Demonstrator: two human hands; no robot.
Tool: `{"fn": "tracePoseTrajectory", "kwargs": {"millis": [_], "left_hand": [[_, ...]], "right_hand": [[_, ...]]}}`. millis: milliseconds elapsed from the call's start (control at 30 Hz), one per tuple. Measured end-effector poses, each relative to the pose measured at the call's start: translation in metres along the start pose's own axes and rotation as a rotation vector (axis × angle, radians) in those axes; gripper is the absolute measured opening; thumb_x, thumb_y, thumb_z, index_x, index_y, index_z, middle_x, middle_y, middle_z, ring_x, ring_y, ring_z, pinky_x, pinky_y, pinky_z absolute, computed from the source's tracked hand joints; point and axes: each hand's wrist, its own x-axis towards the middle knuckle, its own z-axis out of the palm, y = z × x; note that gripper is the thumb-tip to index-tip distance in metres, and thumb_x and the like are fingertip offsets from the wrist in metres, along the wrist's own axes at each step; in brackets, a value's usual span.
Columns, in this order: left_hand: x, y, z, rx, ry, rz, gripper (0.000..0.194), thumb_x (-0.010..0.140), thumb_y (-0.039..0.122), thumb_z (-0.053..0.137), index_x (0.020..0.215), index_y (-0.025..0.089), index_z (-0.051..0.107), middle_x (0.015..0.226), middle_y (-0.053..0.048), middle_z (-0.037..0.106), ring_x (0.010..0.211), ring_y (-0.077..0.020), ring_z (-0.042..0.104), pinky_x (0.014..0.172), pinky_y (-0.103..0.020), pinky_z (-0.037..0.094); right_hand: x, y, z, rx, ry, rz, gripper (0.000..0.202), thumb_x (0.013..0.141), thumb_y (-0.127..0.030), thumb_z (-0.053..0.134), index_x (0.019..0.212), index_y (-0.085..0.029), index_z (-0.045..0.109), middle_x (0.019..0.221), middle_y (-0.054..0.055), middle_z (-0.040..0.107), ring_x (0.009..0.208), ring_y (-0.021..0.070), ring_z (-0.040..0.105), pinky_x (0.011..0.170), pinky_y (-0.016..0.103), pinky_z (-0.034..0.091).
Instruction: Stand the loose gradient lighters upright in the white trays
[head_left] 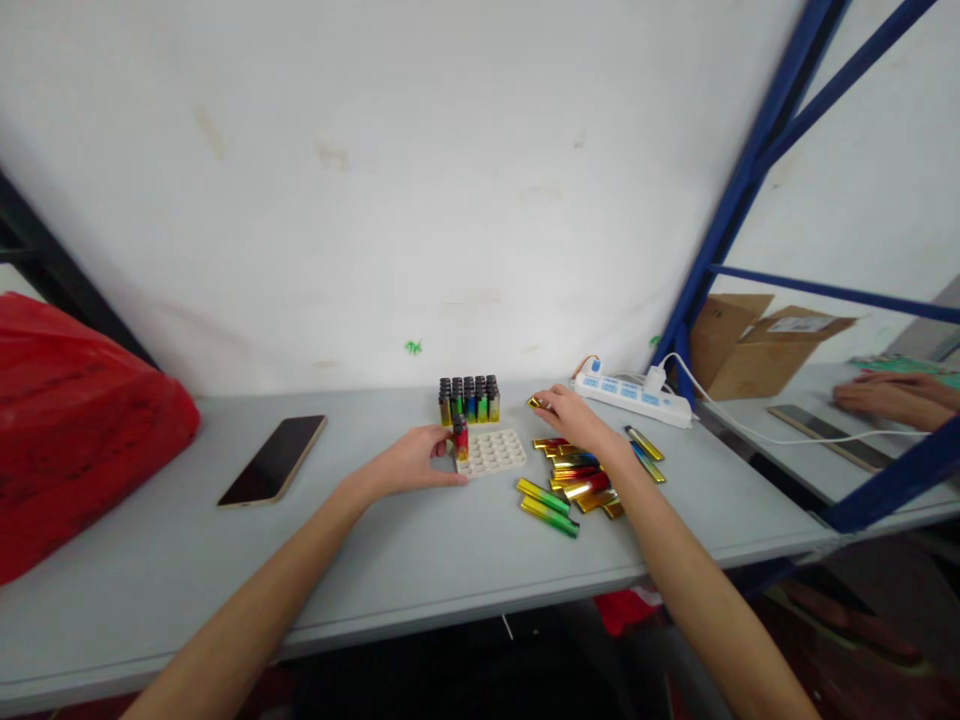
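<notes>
A white tray (491, 453) with rows of round holes lies on the grey table. One red and yellow tube (461, 440) with a dark top stands upright at its left end. Beside that tube is my left hand (420, 460), thumb and fingers apart around the tray's left edge. My right hand (564, 412) pinches a small gold tube (534, 403) above a loose pile of shiny tubes (581, 478). Behind the tray stands a block of upright dark-topped tubes (470, 402). Two green and yellow tubes (547, 506) lie in front of the pile.
A phone (274, 462) and a red bag (82, 430) are at the left. A white power strip (634, 396) with cables lies at the back right. Beyond the blue frame (720, 230) are a cardboard box (757, 345) and another person's hands (896, 397).
</notes>
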Motion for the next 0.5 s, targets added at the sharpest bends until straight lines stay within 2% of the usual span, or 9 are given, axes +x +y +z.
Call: {"fn": "tracePoseTrajectory", "kwargs": {"millis": [167, 333, 400, 500], "left_hand": [[-0.001, 0.002, -0.001, -0.002, -0.006, 0.003, 0.058, 0.071, 0.069, 0.076, 0.094, 0.017, 0.065, 0.088, -0.005, 0.065, 0.077, -0.023, 0.06, 0.068, -0.031, 0.044], [0.0, 0.002, -0.001, -0.018, 0.004, 0.016, 0.057, 0.071, 0.068, 0.076, 0.092, 0.017, 0.064, 0.085, -0.004, 0.064, 0.075, -0.0222, 0.059, 0.067, -0.03, 0.043], [0.0, 0.002, -0.001, -0.016, 0.009, 0.021, 0.056, 0.07, 0.069, 0.076, 0.091, 0.018, 0.064, 0.085, -0.003, 0.063, 0.074, -0.0217, 0.059, 0.067, -0.03, 0.043], [0.0, 0.001, -0.001, -0.014, 0.006, 0.014, 0.057, 0.071, 0.069, 0.076, 0.091, 0.017, 0.064, 0.085, -0.004, 0.064, 0.074, -0.022, 0.059, 0.066, -0.03, 0.043]], "right_hand": [[0.006, -0.011, 0.004, 0.196, 0.08, 0.035, 0.025, 0.098, -0.032, 0.064, 0.117, -0.018, 0.073, 0.094, 0.007, 0.074, 0.071, 0.0159, 0.066, 0.081, 0.031, 0.052], [0.008, -0.022, 0.01, 0.414, 0.243, 0.122, 0.028, 0.083, -0.038, 0.079, 0.103, -0.019, 0.075, 0.092, 0.005, 0.077, 0.072, 0.0165, 0.064, 0.074, 0.03, 0.05], [0.008, -0.027, 0.012, 0.55, 0.247, 0.159, 0.031, 0.079, -0.043, 0.08, 0.096, -0.018, 0.074, 0.089, 0.005, 0.076, 0.069, 0.0156, 0.061, 0.069, 0.029, 0.047], [0.008, -0.038, 0.013, 0.736, 0.166, 0.168, 0.038, 0.076, -0.052, 0.08, 0.088, -0.016, 0.073, 0.083, 0.004, 0.073, 0.066, 0.0145, 0.055, 0.065, 0.028, 0.045]]}}
